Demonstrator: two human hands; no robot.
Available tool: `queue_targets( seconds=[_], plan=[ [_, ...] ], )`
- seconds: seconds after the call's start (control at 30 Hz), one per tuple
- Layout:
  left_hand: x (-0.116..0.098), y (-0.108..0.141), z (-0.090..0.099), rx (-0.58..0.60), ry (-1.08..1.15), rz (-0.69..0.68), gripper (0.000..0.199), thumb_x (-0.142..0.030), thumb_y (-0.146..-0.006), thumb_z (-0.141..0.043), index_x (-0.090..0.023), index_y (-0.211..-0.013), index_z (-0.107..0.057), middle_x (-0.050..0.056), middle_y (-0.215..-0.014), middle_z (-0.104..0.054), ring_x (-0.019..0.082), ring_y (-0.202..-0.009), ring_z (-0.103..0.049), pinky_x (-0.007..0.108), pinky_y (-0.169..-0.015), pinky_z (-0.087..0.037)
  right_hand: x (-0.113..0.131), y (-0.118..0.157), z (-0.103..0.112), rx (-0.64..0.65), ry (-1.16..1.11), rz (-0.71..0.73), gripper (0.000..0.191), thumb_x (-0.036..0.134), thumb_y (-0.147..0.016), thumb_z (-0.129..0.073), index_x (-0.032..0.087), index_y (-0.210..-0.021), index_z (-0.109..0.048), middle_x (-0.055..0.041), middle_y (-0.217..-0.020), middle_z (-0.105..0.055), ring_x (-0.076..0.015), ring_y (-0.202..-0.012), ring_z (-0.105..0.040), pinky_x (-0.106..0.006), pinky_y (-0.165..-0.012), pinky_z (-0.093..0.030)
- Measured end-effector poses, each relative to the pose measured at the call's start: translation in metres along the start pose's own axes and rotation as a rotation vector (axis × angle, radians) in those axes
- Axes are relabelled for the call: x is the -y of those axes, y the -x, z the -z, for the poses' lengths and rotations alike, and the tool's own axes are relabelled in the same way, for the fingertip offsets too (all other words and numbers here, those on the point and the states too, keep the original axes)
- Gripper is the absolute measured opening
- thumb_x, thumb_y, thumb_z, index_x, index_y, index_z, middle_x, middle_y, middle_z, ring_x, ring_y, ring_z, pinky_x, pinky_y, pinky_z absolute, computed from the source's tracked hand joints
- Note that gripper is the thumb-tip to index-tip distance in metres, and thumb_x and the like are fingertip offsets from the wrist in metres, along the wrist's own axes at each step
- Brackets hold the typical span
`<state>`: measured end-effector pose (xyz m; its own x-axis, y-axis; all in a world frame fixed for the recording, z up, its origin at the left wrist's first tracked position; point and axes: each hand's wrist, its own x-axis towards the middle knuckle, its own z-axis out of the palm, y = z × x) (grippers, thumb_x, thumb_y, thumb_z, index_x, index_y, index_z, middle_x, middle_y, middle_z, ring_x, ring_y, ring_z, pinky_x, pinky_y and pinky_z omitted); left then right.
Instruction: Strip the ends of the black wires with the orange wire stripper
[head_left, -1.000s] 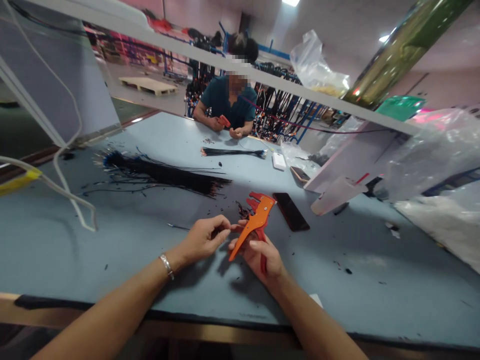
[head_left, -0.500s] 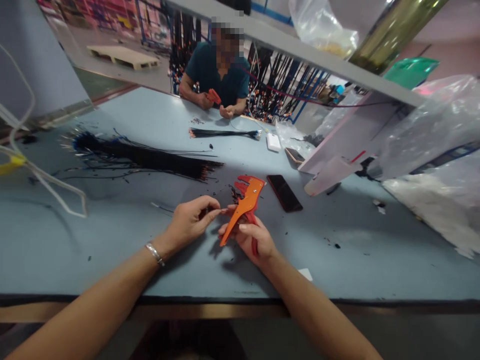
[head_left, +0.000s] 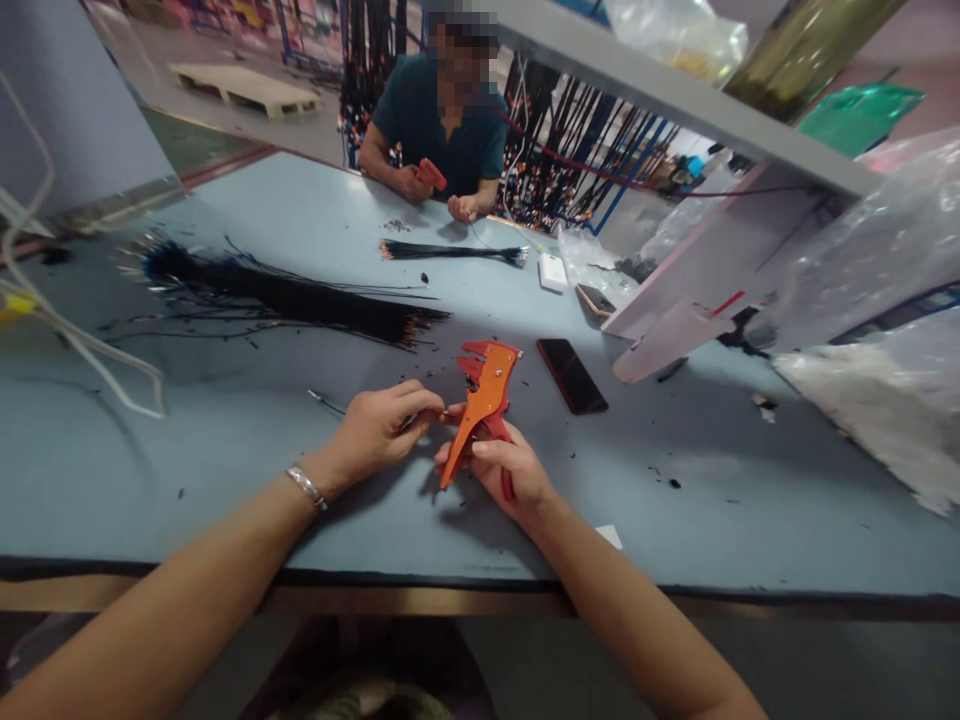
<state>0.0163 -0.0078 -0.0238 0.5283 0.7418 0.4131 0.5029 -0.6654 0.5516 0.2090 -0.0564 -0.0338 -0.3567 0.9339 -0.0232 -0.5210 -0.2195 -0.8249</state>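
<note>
My left hand (head_left: 386, 425) pinches a thin dark wire (head_left: 325, 403), whose blue and white end sticks out to the left of the hand. Its other end reaches toward the fingertips of my right hand (head_left: 510, 465). Wrapped in my right hand is an orange and red wire stripper (head_left: 489, 385), its red jaws pointing up and left. Small dark bits lie by the jaws. A large bundle of black wires (head_left: 300, 295) rests on the blue-grey table (head_left: 225, 490), beyond my left hand.
A dark phone (head_left: 571, 376) lies right of the tool. Across the table a person (head_left: 442, 120) holds a red tool, near a smaller wire bundle (head_left: 454, 252) and a white box (head_left: 553, 272). White cables hang at left; plastic bags (head_left: 877, 240) lie at right.
The tool has tilted slightly, its jaws a little further left. My left fingers have closed in lower around the wire. The whole view has shifted slightly.
</note>
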Motion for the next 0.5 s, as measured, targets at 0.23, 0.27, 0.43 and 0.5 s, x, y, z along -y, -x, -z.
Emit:
queue_targets(
  seconds=[0.23, 0.27, 0.43, 0.5],
  plan=[
    [-0.0037, -0.0031, 0.0033, -0.016, 0.067, 0.099, 0.018, -0.025, -0.088, -0.049, -0.017, -0.094, -0.065, 0.001, -0.083, -0.066, 0.01, -0.061, -0.05, 0.021, -0.06, -0.038, 0.0014, 0.0004, 0.0002, -0.017, 0.006, -0.021, 0.038, 0.022, -0.072, -0.064, 0.015, -0.109, -0.061, -0.0079, -0.097, -0.071, -0.0212, -0.072, -0.068, -0.034, -0.059, -0.056],
    [-0.0036, -0.0034, 0.004, -0.024, 0.077, 0.122, 0.018, -0.026, -0.088, -0.05, -0.017, -0.093, -0.065, 0.001, -0.082, -0.066, 0.01, -0.062, -0.051, 0.021, -0.061, -0.039, 0.0017, 0.0, 0.0002, -0.025, -0.005, -0.011, 0.037, 0.022, -0.072, -0.064, 0.016, -0.108, -0.062, -0.0083, -0.104, -0.069, -0.0211, -0.072, -0.068, -0.034, -0.059, -0.056],
    [-0.0005, -0.0037, 0.005, -0.017, 0.078, 0.144, 0.021, -0.028, -0.087, -0.049, -0.017, -0.088, -0.066, 0.002, -0.081, -0.068, 0.012, -0.067, -0.056, 0.022, -0.064, -0.041, 0.0019, -0.0014, 0.0006, -0.034, -0.013, -0.015, 0.036, 0.022, -0.072, -0.063, 0.017, -0.107, -0.063, -0.0093, -0.113, -0.066, -0.0217, -0.075, -0.068, -0.036, -0.061, -0.058],
    [0.0008, -0.0039, 0.0049, -0.054, 0.049, 0.167, 0.021, -0.029, -0.087, -0.049, -0.017, -0.086, -0.066, 0.001, -0.079, -0.068, 0.013, -0.066, -0.056, 0.023, -0.064, -0.04, 0.0024, -0.001, 0.0, -0.05, -0.005, -0.004, 0.038, 0.02, -0.072, -0.063, 0.017, -0.109, -0.062, -0.0096, -0.117, -0.065, -0.0217, -0.075, -0.068, -0.037, -0.061, -0.058]
  ],
)
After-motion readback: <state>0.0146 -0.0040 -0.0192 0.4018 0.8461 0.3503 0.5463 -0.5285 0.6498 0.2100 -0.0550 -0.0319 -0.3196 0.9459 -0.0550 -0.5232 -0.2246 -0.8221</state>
